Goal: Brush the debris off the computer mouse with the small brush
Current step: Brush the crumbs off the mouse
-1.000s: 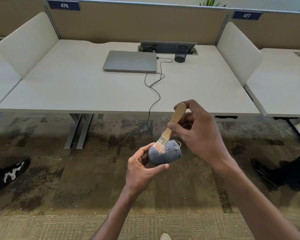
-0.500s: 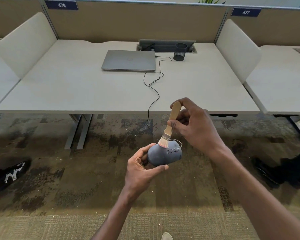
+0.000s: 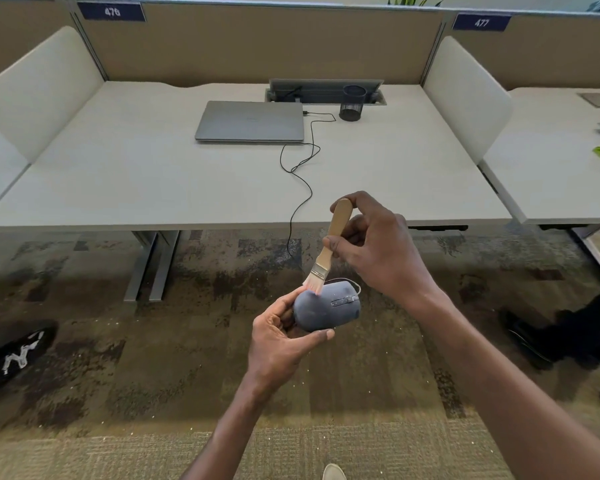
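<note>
1. above the carpet point(image 3: 153, 375), in front of the desk's near edge, the grey mouse point(image 3: 328, 308) is held in the air, not resting on anything.
2. the left hand point(image 3: 281, 344) cradles the mouse from below and from the left, fingers curled round its rounded end, thumb along its near side.
3. the mouse's scroll wheel strip faces up and to the right; a thin cable point(image 3: 300, 188) leaves its far end and runs up over the desk's near edge.
4. the small brush point(image 3: 326, 252) stands tilted, wooden handle up, pale bristles down, with the bristle tips touching the top left of the mouse.
5. the right hand point(image 3: 378, 247) pinches the brush handle, thumb on the near side and fingers wrapped behind it, clamped on the wood above the metal band.
6. white specks lie scattered on the carpet below and around the hands.
7. the desk point(image 3: 118, 174) is pale; the cable loops across it toward the far edge.
8. a closed grey laptop point(image 3: 250, 121) lies near the far edge, around the middle, with the cable plugged into its right side.
9. a dark mesh cup point(image 3: 352, 102) stands just right of the laptop, by an open cable tray at the far edge.
10. a black shoe point(image 3: 14, 356) with white marks shows on the carpet at the left, well apart from the hands.
</note>
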`<action>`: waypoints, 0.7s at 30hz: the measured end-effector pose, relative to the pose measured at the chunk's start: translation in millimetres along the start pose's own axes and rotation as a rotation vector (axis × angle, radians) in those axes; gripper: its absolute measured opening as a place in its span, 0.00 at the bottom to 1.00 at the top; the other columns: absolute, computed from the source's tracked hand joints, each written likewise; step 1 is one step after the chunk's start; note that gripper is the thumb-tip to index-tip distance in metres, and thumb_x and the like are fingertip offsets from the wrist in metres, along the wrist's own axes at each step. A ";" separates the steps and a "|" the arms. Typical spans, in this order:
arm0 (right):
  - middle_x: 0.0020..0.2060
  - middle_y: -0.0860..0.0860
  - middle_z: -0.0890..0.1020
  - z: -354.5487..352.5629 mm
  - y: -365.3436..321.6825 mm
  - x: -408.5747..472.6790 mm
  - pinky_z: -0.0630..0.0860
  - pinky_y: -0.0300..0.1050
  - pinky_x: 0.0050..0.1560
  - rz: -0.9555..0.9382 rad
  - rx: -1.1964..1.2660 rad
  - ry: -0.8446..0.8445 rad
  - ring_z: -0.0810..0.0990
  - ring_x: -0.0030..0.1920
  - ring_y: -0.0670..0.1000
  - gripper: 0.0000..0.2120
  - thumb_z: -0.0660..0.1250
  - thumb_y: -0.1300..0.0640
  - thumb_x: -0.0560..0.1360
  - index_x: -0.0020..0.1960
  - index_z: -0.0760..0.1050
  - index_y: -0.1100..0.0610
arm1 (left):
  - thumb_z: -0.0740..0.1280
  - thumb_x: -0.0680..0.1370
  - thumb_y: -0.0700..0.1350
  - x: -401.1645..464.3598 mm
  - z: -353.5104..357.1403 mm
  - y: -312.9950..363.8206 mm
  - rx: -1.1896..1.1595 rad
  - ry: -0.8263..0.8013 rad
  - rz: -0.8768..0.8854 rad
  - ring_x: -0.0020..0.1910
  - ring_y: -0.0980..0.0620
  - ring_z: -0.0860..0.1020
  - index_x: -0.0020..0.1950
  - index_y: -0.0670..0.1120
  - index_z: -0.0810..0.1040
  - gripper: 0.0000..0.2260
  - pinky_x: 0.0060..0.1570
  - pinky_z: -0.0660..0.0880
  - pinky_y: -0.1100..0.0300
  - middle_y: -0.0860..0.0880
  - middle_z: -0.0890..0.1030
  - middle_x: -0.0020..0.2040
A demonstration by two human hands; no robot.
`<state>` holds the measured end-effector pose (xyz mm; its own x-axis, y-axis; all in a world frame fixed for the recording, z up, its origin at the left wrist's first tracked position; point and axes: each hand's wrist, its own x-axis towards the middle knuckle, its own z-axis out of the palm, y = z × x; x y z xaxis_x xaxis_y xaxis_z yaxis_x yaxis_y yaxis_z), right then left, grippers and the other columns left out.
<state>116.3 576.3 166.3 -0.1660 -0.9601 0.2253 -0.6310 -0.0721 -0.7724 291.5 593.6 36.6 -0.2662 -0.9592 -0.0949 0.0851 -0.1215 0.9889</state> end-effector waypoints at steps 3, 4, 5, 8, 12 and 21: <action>0.37 0.48 0.85 0.6 4.6 3.7 0.84 0.43 0.44 0.012 -0.053 -0.007 0.85 0.37 0.45 0.17 0.76 0.60 0.75 0.60 0.75 0.51 | 0.82 0.62 0.30 -1.5 -0.2 -1.2 0.014 -0.016 0.006 0.56 0.51 0.85 0.63 0.49 0.80 0.33 0.51 0.82 0.62 0.53 0.86 0.56; 0.37 0.48 0.84 -0.5 7.2 5.7 0.84 0.45 0.45 0.024 -0.073 -0.005 0.85 0.38 0.46 0.17 0.76 0.60 0.75 0.60 0.75 0.52 | 0.82 0.62 0.31 -2.2 -0.6 -1.7 0.015 -0.017 0.009 0.56 0.51 0.85 0.63 0.49 0.80 0.33 0.51 0.82 0.62 0.51 0.86 0.57; 0.37 0.48 0.84 -1.7 9.8 7.5 0.84 0.46 0.45 0.033 -0.099 -0.003 0.85 0.38 0.46 0.17 0.76 0.61 0.75 0.61 0.75 0.53 | 0.83 0.61 0.32 -2.5 -1.3 -2.3 0.014 -0.015 0.011 0.57 0.50 0.85 0.63 0.49 0.80 0.33 0.52 0.82 0.62 0.49 0.86 0.57; 0.37 0.47 0.82 -5.6 16.5 8.7 0.84 0.47 0.46 0.051 -0.141 0.030 0.83 0.37 0.43 0.16 0.75 0.62 0.76 0.61 0.75 0.55 | 0.83 0.61 0.31 -2.3 -4.1 -5.0 0.010 -0.003 0.014 0.56 0.49 0.85 0.64 0.48 0.80 0.33 0.52 0.82 0.59 0.48 0.86 0.57; 0.38 0.47 0.85 -12.1 14.6 3.0 0.83 0.42 0.43 0.043 -0.078 0.100 0.85 0.38 0.44 0.15 0.75 0.61 0.75 0.58 0.74 0.53 | 0.83 0.61 0.31 0.2 -7.1 -5.8 0.010 0.026 0.008 0.56 0.49 0.85 0.63 0.49 0.81 0.33 0.51 0.83 0.60 0.50 0.86 0.56; 0.36 0.46 0.85 -10.1 0.3 -11.6 0.78 0.32 0.38 -0.005 0.015 -0.010 0.84 0.35 0.41 0.17 0.77 0.59 0.74 0.56 0.74 0.47 | 0.83 0.61 0.38 1.0 -4.5 2.3 -0.015 0.053 0.024 0.55 0.53 0.85 0.64 0.47 0.79 0.32 0.50 0.81 0.65 0.54 0.86 0.56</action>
<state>110.4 590.1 169.5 -0.1549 -0.9623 0.2235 -0.6201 -0.0814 -0.7803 295.8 591.2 38.3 -0.2131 -0.9739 -0.0779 0.1048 -0.1020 0.9892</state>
